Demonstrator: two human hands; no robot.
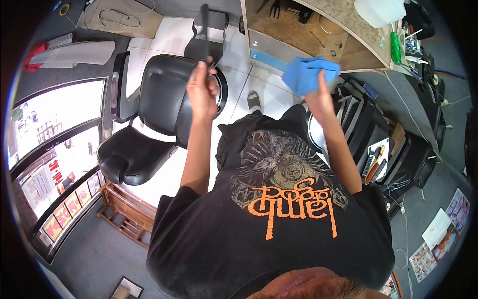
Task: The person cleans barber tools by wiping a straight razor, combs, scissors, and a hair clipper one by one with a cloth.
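My left hand [202, 94] is closed round the lower end of a long, slim black tool [204, 35], which points up and away from me. Its teeth or edge, if any, do not show, so I cannot tell its exact kind. A folded blue cloth [304, 74] is gripped in my right hand [321, 102], with the thumb lying over its near side. Beneath and beyond my left hand stands a black padded barber chair [162, 94]. The cloth is held in front of the wooden counter [343, 17], apart from my left hand.
On the counter are a white container [381, 11] and a green-handled tool [396, 47]. A fork-like black item [275, 9] lies on the shelf below. A black trolley [393, 142] with tools is at my right. A bamboo rack [124, 212] stands by the window, left.
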